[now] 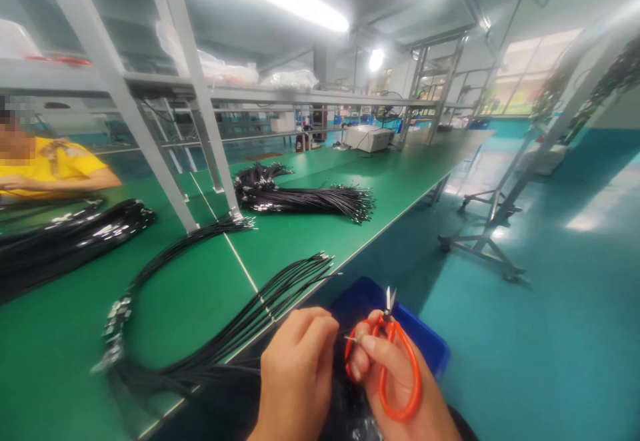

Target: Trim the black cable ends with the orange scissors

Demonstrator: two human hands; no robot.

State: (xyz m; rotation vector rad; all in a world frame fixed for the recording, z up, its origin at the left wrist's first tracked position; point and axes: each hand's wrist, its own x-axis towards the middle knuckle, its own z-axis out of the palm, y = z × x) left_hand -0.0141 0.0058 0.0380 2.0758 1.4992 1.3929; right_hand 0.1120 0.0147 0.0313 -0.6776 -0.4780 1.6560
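Red-handled scissors (414, 388) rest in my right hand (387, 368), their blades pointing up and slightly apart. The thumb and forefinger of that hand pinch the light-coloured end of a thin cable (351, 339). My left hand (300, 368) is closed just to the left, its fingers curled round what looks like the same black cable, mostly hidden. Beside my left hand, a looped bundle of black cables (240, 314) lies on the green table (175, 314), its tips near the table edge.
A blue bin (435, 348) stands below the table edge, behind my hands. More black cable bundles (310, 200) lie farther back and at left (75, 238). Metal shelf posts (200, 88) rise from the table. A person in yellow (65, 164) sits at far left.
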